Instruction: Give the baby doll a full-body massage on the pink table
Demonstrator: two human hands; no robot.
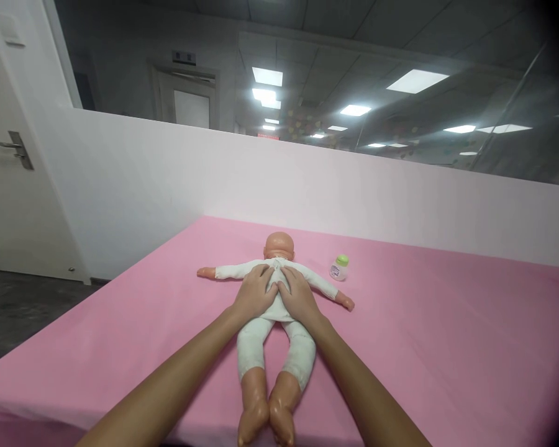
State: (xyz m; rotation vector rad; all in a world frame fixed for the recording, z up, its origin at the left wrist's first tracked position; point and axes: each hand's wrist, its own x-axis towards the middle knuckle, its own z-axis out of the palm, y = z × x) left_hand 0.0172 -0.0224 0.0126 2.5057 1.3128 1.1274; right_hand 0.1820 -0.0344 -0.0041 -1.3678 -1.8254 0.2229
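A baby doll [276, 310] in a white outfit lies face down, its head toward the wall and its feet toward me. Its arms stretch out to both sides. My left hand [256, 290] rests flat on the left side of the doll's back, fingers extended. On the right side of the back lies my right hand [299, 292], also flat with the fingers stretched forward. The two thumbs come close together near the middle of the back. Neither hand grips anything. A small clear bottle with a green cap [339, 268] stands beyond the doll's right-hand arm.
A pink cloth [428, 347] covers the table under the doll. Behind it runs a low white wall [354, 192] with glass above. At the far left are a door with a metal handle [21, 150] and a dark floor [9, 310].
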